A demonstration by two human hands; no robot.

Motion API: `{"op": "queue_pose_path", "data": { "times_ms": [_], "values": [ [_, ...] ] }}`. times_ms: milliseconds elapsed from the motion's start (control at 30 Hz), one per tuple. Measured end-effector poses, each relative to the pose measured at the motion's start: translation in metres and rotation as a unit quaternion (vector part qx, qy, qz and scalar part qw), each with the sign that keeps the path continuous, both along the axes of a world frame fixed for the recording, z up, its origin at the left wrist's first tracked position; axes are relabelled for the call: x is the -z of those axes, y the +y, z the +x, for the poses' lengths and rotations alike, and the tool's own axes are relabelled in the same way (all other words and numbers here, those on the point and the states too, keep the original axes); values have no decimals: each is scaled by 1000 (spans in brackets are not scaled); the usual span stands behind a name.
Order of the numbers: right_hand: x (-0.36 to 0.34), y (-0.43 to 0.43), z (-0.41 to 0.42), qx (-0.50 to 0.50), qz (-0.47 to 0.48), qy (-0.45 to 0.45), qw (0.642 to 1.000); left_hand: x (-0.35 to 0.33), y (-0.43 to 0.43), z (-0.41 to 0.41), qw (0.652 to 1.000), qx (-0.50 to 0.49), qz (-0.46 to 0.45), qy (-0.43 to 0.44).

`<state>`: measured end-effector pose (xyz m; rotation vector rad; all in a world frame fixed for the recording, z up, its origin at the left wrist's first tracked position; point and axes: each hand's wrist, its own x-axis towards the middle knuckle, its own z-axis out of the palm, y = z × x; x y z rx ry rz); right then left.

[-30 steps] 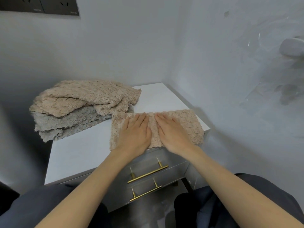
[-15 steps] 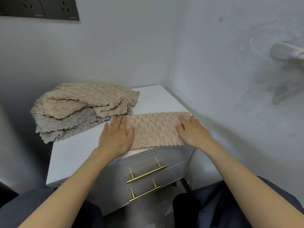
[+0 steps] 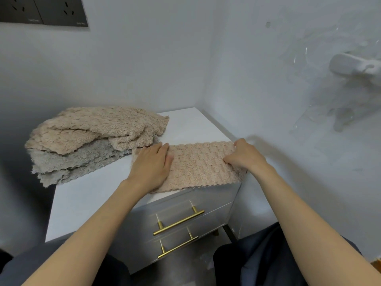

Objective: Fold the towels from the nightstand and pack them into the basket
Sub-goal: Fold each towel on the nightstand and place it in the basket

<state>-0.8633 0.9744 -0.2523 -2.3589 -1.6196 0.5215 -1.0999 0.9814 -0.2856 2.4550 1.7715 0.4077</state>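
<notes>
- Nearest us, dark trousers (image 3: 268,254) fill the bottom edge, cut off by the frame.
- Two brass handles (image 3: 179,222) cross the drawer fronts of the nightstand (image 3: 86,199).
- On its near right edge lies a beige towel (image 3: 202,168), folded into a long strip that slightly overhangs the front.
- Our left hand (image 3: 151,165) lies flat on the strip's left end, fingers straight, hiding that end.
- Our right hand (image 3: 244,154) curls around the right end, pinching it; its fingertips are tucked out of sight.
- Far left sits a pile of towels (image 3: 92,129), beige over grey, overhanging the left edge.
- Dark wall sockets (image 3: 59,11) are cut off at the top; their small print is unreadable.
- A white fixture (image 3: 354,66) on the right wall is blurred.
</notes>
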Motion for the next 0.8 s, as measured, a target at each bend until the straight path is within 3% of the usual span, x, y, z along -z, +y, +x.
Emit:
{"op": "queue_pose_path", "data": {
  "times_ms": [133, 300, 500, 667, 800],
  "values": [
    [-4, 8, 2, -18, 50, -8, 999, -5, 12, -5, 1000, -13, -8, -8],
    [-7, 27, -3, -43, 215, -61, 974, -9, 25, -12, 999, -25, -8, -33],
    [-9, 66, -27, -85, 353, 35, 931, -8, 25, -7, 987, -37, -82, -135],
    [-10, 102, -52, -111, 365, 130, 915, -6, 19, 10, 953, -34, -116, -279],
    [-5, 115, -64, -195, 306, 146, 920, -7, 14, 19, 952, -14, -120, -283]
  ]
}}
